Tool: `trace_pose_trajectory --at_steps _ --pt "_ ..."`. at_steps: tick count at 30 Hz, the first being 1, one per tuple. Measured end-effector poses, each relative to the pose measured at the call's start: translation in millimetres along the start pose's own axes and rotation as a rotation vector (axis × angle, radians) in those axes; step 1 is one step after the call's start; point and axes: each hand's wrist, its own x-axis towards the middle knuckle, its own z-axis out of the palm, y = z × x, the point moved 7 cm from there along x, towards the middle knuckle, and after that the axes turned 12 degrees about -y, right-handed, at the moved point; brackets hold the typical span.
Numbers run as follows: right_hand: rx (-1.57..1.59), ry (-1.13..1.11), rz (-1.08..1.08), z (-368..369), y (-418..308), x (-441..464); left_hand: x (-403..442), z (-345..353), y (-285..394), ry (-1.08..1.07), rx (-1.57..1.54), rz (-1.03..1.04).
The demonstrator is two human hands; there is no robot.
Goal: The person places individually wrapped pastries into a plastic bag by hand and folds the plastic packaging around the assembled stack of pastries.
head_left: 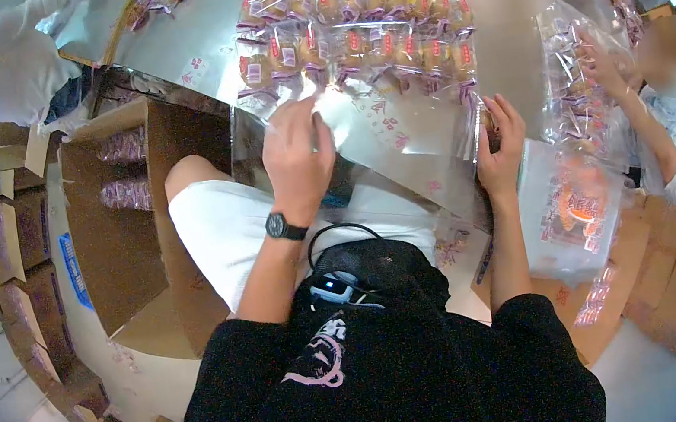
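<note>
Two rows of small wrapped pastries [370, 45] with red labels and purple-edged wrappers lie inside a large clear plastic bag [447, 120] on the metal table. At the bag's near left edge, my left hand [298, 147] has its fingers drawn together on the clear plastic; glare partly hides the fingertips. A dark watch is on that wrist. Against the right side of the same bag rests my right hand [503, 143], its fingers apart and slightly bent, thumb toward the bag.
An open cardboard box [124, 269] with wrapped packs stands at my left. At the right, a co-worker's hand [607, 66] touches another filled bag [573, 88]. A printed plastic bag stack [573, 206] lies near my right arm. Flat cardboard [671, 275] is beyond it.
</note>
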Motion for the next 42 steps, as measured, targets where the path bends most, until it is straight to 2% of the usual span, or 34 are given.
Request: trace_pose_trajectory --at_steps 2,7,10,11,14,15,21,28,31,34,42 --pt "-0.007 0.001 0.010 2 3 0 -9 -1 -10 0.032 -0.112 -0.277" --pt "-0.054 -0.005 0.021 2 5 1 -6 23 -41 0.267 -0.579 -0.527" --pt "-0.027 -0.010 0.010 1 4 1 4 22 -39 0.199 -0.304 -0.506" --pt "-0.031 -0.002 0.001 0 4 3 3 18 -34 0.248 -0.314 -0.409" --pt "-0.028 0.002 -0.008 2 4 2 5 20 -41 0.099 -0.218 -0.491" --pt "-0.029 -0.001 -0.007 1 2 3 6 15 -38 0.159 -0.129 -0.397" --pt "-0.048 0.017 -0.013 -1 3 2 2 11 -34 0.095 -0.201 -0.438" --pt "-0.018 0.020 -0.013 -1 3 3 -7 0 -24 0.222 -0.191 -0.443" --pt "-0.026 0.016 -0.014 -1 4 3 -6 0 -19 0.171 -0.084 -0.408" --pt "-0.019 0.022 -0.014 0 6 3 -11 3 -14 0.252 -0.222 -0.453" --pt "-0.012 0.027 0.002 -1 10 1 8 -2 -29 0.258 -0.198 -0.306"
